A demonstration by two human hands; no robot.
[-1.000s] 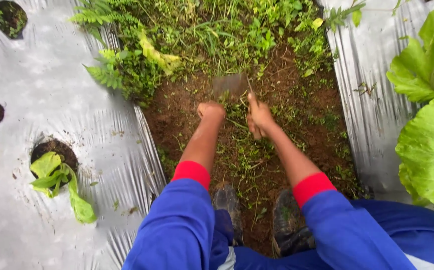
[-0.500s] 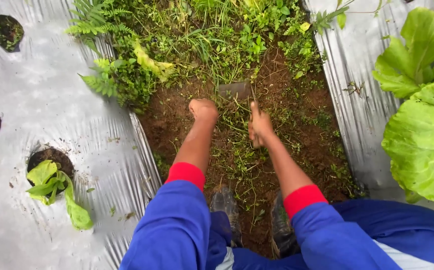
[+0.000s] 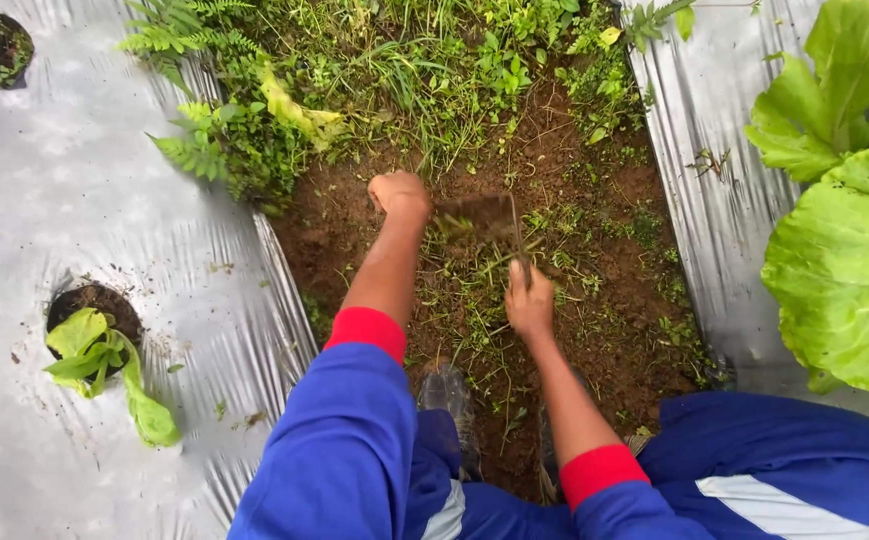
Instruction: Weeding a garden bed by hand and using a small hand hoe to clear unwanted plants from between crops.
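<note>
**Weeding the soil strip between the plastic-covered beds**

The near part of the brown soil strip looks mostly bare, with loose cut grass lying on it; this much seems done. Farther up, the dense green weeds and ferns stand untouched, so I judge the work roughly half done.

The left hand reaches forward on a nearly straight arm and is closed in a fist at the edge of the weeds; whether it grips stems I cannot tell. The right hand sits nearer, arm bent, fingers wrapped around the thin handle of a small blurred hand hoe, whose blade lies on the soil just beside the left hand. Silver plastic mulch sheeting flanks both sides, with broad green leafy plants on the right.
</note>
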